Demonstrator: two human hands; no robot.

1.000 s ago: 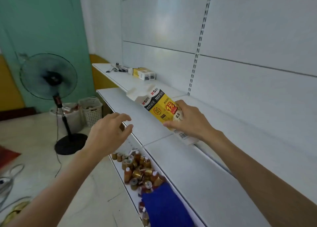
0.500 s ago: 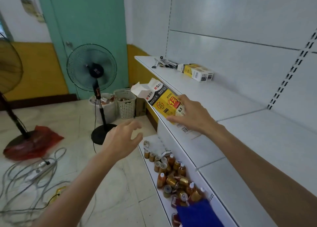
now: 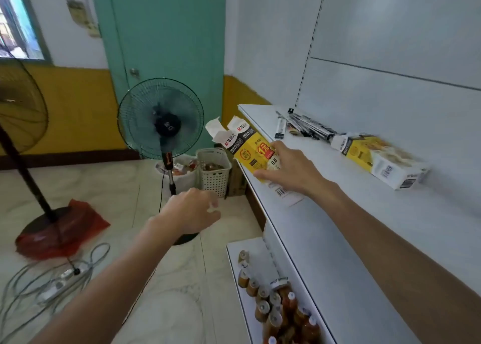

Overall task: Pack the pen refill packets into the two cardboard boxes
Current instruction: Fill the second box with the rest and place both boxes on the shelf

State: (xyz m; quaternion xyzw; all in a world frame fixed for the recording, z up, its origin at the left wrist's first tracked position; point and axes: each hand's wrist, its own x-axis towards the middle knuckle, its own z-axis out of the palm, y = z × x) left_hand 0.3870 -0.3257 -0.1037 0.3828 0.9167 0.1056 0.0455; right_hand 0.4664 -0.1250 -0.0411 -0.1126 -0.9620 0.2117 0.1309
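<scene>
Head view: right hand (image 3: 289, 169) has its grip closed round one open box (image 3: 250, 148), tilted over the shelf (image 3: 364, 213) edge. Left hand (image 3: 192, 211) hangs loosely curled, apparently empty. Second box (image 3: 382, 161) lies on the shelf near loose packets (image 3: 307, 129), so packing looks mostly undone.

The right hand (image 3: 289, 169) covers the near end of the box (image 3: 250, 148) it grips, hiding the print there. On the left hand (image 3: 192, 211) the fingers curl away and blur, so whether they pinch anything cannot be told. The second box (image 3: 377, 159), farther right on the shelf (image 3: 390, 203), is smeared and its print is unreadable. The packets (image 3: 307, 129) beyond it blur into one heap, past counting. The bottles (image 3: 276, 307) run off the bottom edge. The left fan (image 3: 18, 104) and cables (image 3: 39, 286) run off the left edge.
</scene>
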